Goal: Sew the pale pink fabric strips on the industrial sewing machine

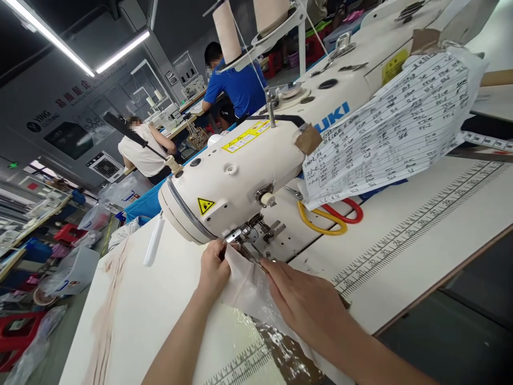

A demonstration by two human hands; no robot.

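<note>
The right hand (306,297) is closed on a thin metal tool (253,258), its side against the pale cloth (246,286). The cloth hangs between the 2 hands over the table (148,305), its top edge by the machine's (240,171) needle area; I cannot tell if it is clamped there. The left hand (214,267) pinches that edge, fingertips together. The cloth looks light, soft and thin, likely to slip or pucker, so it is best held flat, close to the edge. Beyond sit 2 co-workers.
</note>
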